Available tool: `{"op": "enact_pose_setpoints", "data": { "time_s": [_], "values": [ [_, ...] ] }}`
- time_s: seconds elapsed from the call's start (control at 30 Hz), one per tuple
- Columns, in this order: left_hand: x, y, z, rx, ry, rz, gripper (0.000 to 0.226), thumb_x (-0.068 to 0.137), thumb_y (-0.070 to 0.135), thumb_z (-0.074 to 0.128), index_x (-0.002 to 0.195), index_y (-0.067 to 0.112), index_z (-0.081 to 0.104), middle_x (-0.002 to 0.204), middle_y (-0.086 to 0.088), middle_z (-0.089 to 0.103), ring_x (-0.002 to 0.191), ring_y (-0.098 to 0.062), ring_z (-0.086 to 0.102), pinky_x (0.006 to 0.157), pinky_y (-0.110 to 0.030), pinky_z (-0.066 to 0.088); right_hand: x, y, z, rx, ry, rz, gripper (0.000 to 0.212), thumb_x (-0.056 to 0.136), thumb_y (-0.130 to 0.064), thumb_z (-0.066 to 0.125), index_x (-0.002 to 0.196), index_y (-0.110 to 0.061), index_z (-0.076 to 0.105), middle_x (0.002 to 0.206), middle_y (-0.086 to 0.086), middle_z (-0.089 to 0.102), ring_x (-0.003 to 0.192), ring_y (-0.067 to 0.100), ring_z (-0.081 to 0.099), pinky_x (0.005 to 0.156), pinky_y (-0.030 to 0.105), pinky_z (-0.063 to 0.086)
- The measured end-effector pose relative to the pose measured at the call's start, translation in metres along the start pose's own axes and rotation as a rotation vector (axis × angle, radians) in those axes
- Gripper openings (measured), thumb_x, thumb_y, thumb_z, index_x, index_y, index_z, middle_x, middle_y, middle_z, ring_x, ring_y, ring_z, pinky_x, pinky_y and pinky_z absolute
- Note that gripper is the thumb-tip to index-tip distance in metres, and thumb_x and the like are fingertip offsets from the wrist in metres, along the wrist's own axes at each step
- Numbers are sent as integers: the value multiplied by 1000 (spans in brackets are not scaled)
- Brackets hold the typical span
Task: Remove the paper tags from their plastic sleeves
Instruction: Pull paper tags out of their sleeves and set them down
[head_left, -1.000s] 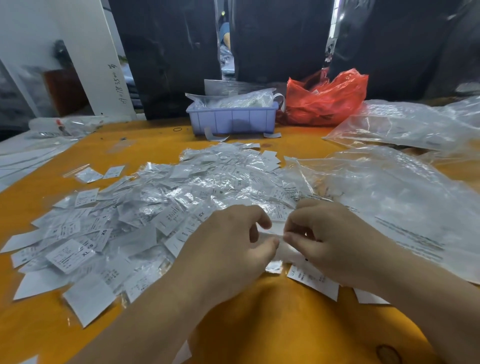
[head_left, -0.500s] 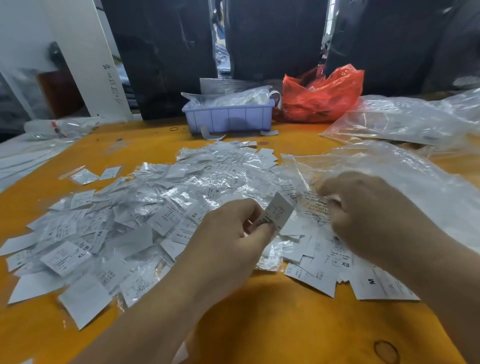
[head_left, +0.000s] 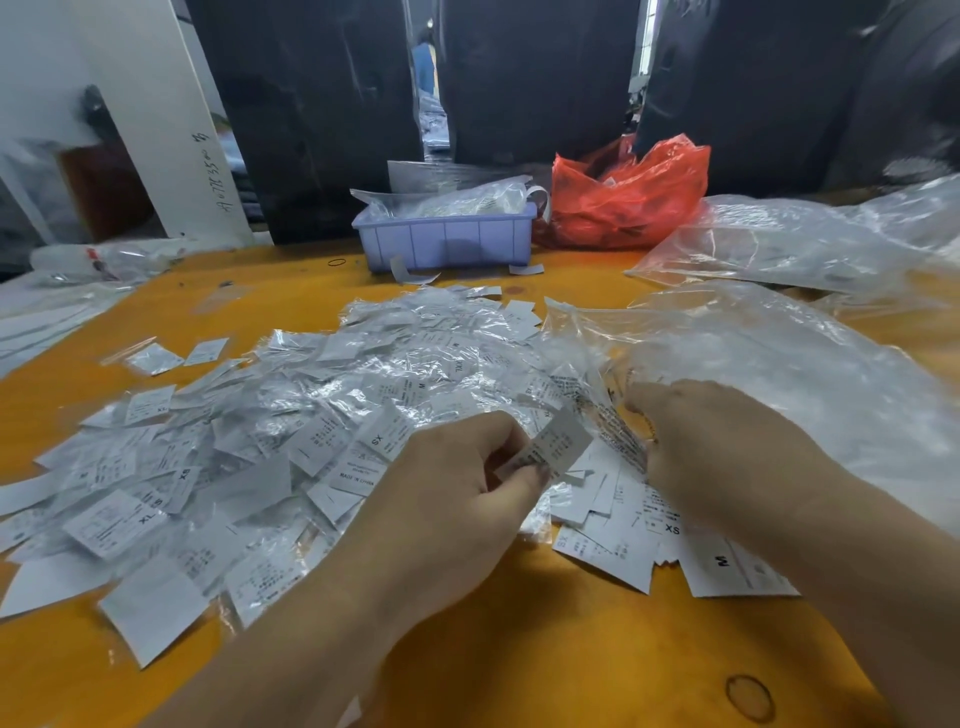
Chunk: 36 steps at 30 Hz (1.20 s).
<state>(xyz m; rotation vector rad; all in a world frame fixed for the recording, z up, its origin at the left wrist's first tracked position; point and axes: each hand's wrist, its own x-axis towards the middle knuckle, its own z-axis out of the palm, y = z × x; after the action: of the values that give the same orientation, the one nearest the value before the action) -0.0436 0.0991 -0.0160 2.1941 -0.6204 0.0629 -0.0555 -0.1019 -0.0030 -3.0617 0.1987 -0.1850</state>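
The left hand pinches one white paper tag between thumb and forefinger, lifted just above the yellow table, while the right hand, a little apart from it, has its fingers curled down at the edge of a large clear plastic bag; whether it grips anything cannot be told. A wide heap of sleeved tags spreads left of the hands, loose bare tags lie under the right wrist, and a lilac bin and a red bag stand at the far edge.
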Motion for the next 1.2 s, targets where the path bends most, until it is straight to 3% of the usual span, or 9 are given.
{"op": "enact_pose_setpoints", "data": {
  "time_s": [0.13, 0.27, 0.47, 0.57, 0.7, 0.87, 0.97, 1.13, 1.2],
  "values": [
    [-1, 1, 0, -15, 5, 14, 17, 91, 39, 61, 77, 30, 57, 63, 10, 55, 56, -10, 53, 54, -33, 45, -1, -2, -1, 47, 63, -42, 38, 80, 1, 51, 112, -19, 57, 97, 4, 64, 83, 27, 61, 71, 42, 56],
    [-2, 0, -2, -13, 4, 22, 17, 92, 39, 59, 77, 33, 55, 60, 15, 53, 50, -3, 42, 48, -17, 36, 1, -3, 0, 77, 71, -32, 37, 77, 6, 50, 105, -16, 60, 98, 6, 61, 83, 27, 60, 72, 42, 56],
    [-2, 0, -3, -17, 3, 42, 17, 92, 39, 59, 78, 31, 55, 59, 15, 54, 50, -4, 41, 47, -16, 33, 5, 0, 3, 79, 80, 10, 51, 82, 0, 50, 128, -23, 49, 105, 4, 44, 74, 23, 54, 62, 34, 51],
    [-3, 1, -2, -22, -7, 52, 16, 91, 40, 59, 78, 32, 55, 58, 15, 54, 48, -5, 41, 46, -14, 33, 6, 0, 5, 54, 48, 14, 55, 82, 0, 48, 131, -25, 47, 89, 0, 41, 76, 24, 49, 60, 31, 45],
    [-4, 1, -2, -24, -8, 63, 16, 89, 43, 57, 77, 32, 55, 60, 15, 54, 49, -5, 41, 47, -14, 34, 5, -1, 4, 38, 119, -4, 50, 78, 4, 48, 116, -26, 55, 79, -2, 44, 71, 25, 52, 52, 30, 42],
    [-3, 2, -2, -23, 2, 58, 15, 90, 41, 58, 78, 32, 56, 61, 18, 56, 49, -4, 43, 46, -13, 34, 0, -2, -3, 59, 157, 0, 41, 76, 4, 50, 104, -23, 60, 91, 2, 60, 75, 27, 59, 57, 36, 52],
    [-3, 2, -2, -25, 8, 62, 17, 90, 41, 58, 77, 31, 55, 61, 16, 56, 50, -4, 43, 46, -13, 34, 2, -2, -4, 101, 208, -21, 21, 84, 1, 49, 92, -17, 55, 92, 2, 56, 73, 22, 53, 57, 32, 47],
    [-2, 2, -3, -42, 27, 44, 17, 89, 49, 54, 79, 35, 57, 67, 10, 60, 54, -9, 48, 49, -18, 37, 5, -4, -4, 281, 426, -158, 21, 95, -5, 46, 109, -6, 63, 99, 7, 57, 83, 26, 57, 73, 42, 53],
    [-2, 2, -3, -63, 40, 26, 19, 82, 53, 50, 81, 35, 58, 74, 9, 65, 65, -13, 58, 53, -23, 44, 3, -5, -7, 419, 504, -200, 22, 97, -5, 47, 107, -7, 67, 97, 6, 60, 85, 23, 58, 77, 34, 51]
  ]
}}
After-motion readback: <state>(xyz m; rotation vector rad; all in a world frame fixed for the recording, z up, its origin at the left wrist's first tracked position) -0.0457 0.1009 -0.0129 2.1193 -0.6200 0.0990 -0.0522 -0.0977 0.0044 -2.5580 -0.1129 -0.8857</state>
